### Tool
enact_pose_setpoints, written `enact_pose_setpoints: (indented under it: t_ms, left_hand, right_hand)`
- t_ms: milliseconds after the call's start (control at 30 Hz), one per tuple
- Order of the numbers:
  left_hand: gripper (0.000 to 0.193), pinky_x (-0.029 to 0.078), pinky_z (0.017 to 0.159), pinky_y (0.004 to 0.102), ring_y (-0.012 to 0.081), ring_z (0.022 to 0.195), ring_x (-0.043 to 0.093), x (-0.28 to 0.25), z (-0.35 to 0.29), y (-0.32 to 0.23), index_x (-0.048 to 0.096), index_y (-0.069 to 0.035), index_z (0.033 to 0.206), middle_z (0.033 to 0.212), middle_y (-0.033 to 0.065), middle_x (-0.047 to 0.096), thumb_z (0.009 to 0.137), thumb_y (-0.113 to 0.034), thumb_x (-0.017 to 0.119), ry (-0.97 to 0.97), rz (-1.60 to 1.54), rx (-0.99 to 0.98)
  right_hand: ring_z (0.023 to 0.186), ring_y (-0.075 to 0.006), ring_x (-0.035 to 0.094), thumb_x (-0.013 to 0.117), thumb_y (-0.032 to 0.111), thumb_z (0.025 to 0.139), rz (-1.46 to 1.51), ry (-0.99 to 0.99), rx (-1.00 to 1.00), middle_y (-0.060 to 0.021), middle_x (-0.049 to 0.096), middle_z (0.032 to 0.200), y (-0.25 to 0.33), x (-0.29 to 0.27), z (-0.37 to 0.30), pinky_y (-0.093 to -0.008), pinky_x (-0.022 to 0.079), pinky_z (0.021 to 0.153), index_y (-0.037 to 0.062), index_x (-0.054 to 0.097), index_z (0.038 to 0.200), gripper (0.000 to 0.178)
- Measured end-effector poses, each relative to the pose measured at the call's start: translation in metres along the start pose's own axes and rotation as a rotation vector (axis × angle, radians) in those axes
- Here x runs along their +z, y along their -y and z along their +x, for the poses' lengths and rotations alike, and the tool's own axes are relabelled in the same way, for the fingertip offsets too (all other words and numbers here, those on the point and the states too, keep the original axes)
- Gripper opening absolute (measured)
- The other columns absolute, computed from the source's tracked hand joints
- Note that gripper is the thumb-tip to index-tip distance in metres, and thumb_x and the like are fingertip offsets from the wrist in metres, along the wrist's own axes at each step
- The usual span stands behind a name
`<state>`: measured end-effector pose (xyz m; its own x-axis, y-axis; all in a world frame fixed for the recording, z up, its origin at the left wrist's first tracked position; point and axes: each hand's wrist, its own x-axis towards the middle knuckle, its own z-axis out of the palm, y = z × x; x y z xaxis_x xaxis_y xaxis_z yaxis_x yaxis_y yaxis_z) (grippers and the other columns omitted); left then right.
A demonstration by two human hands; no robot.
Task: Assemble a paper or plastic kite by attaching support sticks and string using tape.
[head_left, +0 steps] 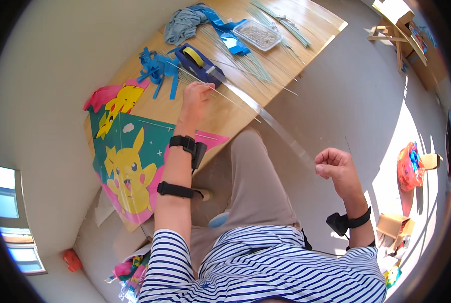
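Observation:
A long strip of clear tape (281,129) stretches from the blue tape dispenser (201,64) out past the table edge. Its free end is pinched between the thumb and fingers of my right hand (335,169), held above the floor. My left hand (197,98) is closed at the dispenser's near end, its fingertips on a thin white rod (238,108) that slants across the table. Beside my left forearm lies a green and pink kite (129,171) with a yellow cartoon figure, partly hanging over the table's edge.
On the wooden table (306,25) are blue ribbon strips (158,68), a grey-blue cloth (184,25), bundled thin rods (286,25) and a clear box of small pieces (258,35). A red plastic bag (410,166) and cardboard boxes (394,225) stand on the floor to the right.

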<state>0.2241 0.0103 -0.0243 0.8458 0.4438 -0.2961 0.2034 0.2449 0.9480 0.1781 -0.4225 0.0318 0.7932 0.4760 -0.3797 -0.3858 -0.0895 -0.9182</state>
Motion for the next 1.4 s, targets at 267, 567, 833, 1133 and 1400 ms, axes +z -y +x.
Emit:
enact_pose_setpoints:
  t_ms: [267,567,833,1133,1400]
  left_hand:
    - [0.002,0.051,0.087,0.0335,0.0224,0.099,0.068,0.042,-0.11,0.024,0.056,-0.006,0.091,0.1,0.0151,0.072,0.092,-0.006,0.055,0.25,-0.007,-0.128]
    - [0.006,0.051,0.084,0.0308,0.0185,0.087,0.068,0.067,-0.118,0.039,0.057,-0.007,0.087,0.094,0.0167,0.072,0.092,-0.006,0.056,0.247,-0.046,-0.1]
    - [0.004,0.051,0.083,0.0309,0.0179,0.086,0.068,0.073,-0.124,0.051,0.058,-0.007,0.088,0.09,0.013,0.072,0.092,-0.007,0.058,0.194,-0.068,-0.126]
    - [0.005,0.05,0.082,0.0288,0.0153,0.083,0.067,0.072,-0.117,0.048,0.058,-0.008,0.085,0.087,0.0098,0.071,0.09,-0.007,0.059,0.212,-0.053,-0.099]
    - [0.005,0.05,0.081,0.0289,0.0159,0.082,0.067,0.072,-0.116,0.049,0.057,-0.008,0.085,0.085,0.0088,0.07,0.089,-0.006,0.06,0.191,-0.044,-0.136]
  right_hand:
    - [0.067,-0.0093,0.057,0.071,0.006,0.082,-0.021,0.017,0.049,-0.0015,0.064,0.077,-0.032,0.003,0.003,-0.0246,0.044,0.061,0.0012,0.067,0.092,0.012]
    - [0.068,-0.0081,0.058,0.072,0.006,0.082,-0.006,0.081,0.057,-0.0008,0.065,0.076,-0.042,0.011,0.001,-0.0245,0.046,0.062,0.0019,0.068,0.092,0.011]
    - [0.068,-0.0081,0.058,0.072,0.004,0.082,0.005,0.087,0.062,-0.0012,0.065,0.076,-0.043,0.014,0.004,-0.0245,0.047,0.061,0.001,0.067,0.091,0.011]
    - [0.067,-0.0082,0.059,0.071,0.001,0.081,0.006,0.092,0.067,-0.0025,0.066,0.075,-0.037,0.018,0.002,-0.0236,0.047,0.059,0.0002,0.068,0.089,0.009]
    - [0.067,-0.009,0.059,0.07,0.0,0.081,-0.015,0.096,0.081,-0.0029,0.065,0.075,-0.039,0.018,0.005,-0.0236,0.047,0.059,-0.0004,0.067,0.089,0.008]
